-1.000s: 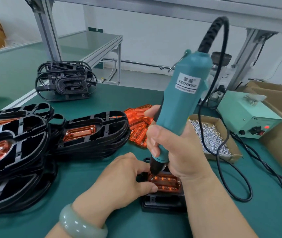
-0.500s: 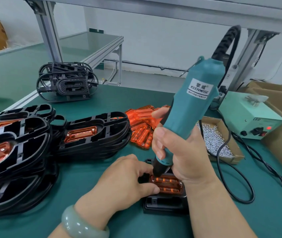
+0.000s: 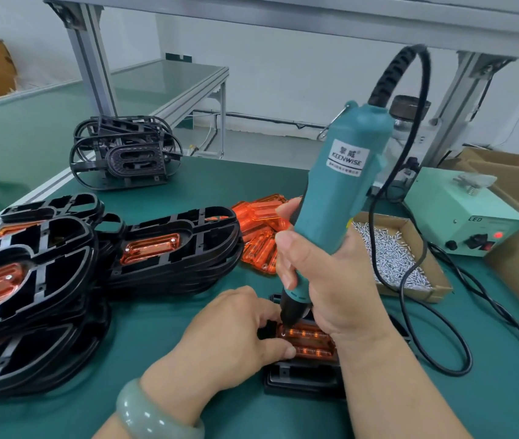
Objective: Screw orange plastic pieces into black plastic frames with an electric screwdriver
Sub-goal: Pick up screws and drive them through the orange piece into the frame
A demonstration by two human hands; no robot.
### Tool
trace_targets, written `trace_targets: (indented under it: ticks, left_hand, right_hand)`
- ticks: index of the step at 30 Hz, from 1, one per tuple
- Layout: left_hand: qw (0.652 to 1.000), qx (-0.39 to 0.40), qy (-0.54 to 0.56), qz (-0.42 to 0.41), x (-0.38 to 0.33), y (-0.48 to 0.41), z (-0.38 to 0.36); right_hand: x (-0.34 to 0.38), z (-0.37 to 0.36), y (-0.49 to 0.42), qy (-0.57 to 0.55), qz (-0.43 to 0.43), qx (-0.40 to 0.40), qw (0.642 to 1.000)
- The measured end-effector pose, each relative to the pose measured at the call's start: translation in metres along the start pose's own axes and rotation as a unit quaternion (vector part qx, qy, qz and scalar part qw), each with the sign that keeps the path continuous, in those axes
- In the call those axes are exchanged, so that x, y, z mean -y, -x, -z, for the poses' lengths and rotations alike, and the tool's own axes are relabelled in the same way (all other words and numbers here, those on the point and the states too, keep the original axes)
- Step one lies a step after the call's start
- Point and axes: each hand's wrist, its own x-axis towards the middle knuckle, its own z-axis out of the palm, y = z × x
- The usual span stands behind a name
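My right hand (image 3: 324, 277) grips a teal electric screwdriver (image 3: 337, 198), held nearly upright with its black tip on the left end of an orange plastic piece (image 3: 312, 342). That piece sits in a black plastic frame (image 3: 302, 378) lying on the green mat near me. My left hand (image 3: 233, 337) holds the frame and piece at the left end, its thumb pressed on the orange piece and its fingers curled round the frame's edge. Much of the frame is hidden under both hands.
Stacks of black frames with orange pieces (image 3: 169, 248) fill the left. Loose orange pieces (image 3: 261, 229) lie behind the hands. A cardboard tray of screws (image 3: 391, 255) and a pale green power box (image 3: 464, 217) stand right. The black cable (image 3: 435, 337) loops across the mat.
The screwdriver's top tilted right and then came back a little toward upright. Its tip stays at the left end of the orange piece. My left hand has kept its hold.
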Motion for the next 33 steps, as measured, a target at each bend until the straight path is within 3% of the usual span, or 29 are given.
trace_targets:
  ticks: [7, 18, 28, 33]
  left_hand:
    - [1.000, -0.003, -0.010, 0.003, 0.002, -0.002, -0.001]
    - [1.000, 0.019, 0.012, 0.021, 0.003, -0.004, 0.002]
    - [0.999, 0.033, -0.015, 0.034, -0.006, -0.005, 0.005]
    - [0.998, 0.047, -0.029, 0.043, -0.013, -0.006, 0.010]
  right_hand:
    - [0.001, 0.001, 0.003, 0.005, 0.020, -0.018, 1.000]
    - [0.002, 0.015, 0.008, -0.081, 0.046, -0.100, 0.991]
    - [0.011, 0.016, 0.013, -0.097, 0.088, -0.054, 0.990]
    - [0.024, 0.044, 0.010, -0.168, 0.106, -0.169, 0.965]
